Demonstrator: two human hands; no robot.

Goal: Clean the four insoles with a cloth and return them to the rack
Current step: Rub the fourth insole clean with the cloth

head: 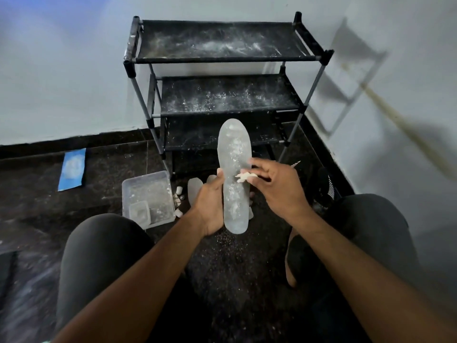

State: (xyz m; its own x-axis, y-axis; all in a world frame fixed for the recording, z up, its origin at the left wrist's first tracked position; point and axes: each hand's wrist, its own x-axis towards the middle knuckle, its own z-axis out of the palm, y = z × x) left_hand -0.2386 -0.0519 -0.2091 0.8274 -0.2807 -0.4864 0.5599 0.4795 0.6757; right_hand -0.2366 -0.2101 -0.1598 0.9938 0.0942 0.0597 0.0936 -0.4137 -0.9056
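Observation:
A pale grey insole (234, 154) dusted with white powder stands upright in front of me. My left hand (210, 206) grips its lower half from the left, thumb on its front. My right hand (274, 188) pinches a small whitish cloth (243, 177) against the insole's right edge at mid-height. More insoles (194, 188) lie on the floor behind my left hand, mostly hidden. The black three-shelf rack (222, 95) stands against the wall beyond, its shelves speckled with white dust and holding nothing.
A clear plastic tub (158, 184) with a smaller container inside sits on the dark floor left of my hands, small white caps (179, 189) beside it. A blue cloth (72, 169) lies further left. Dark shoes (326, 184) stand at right. My knees flank the scene.

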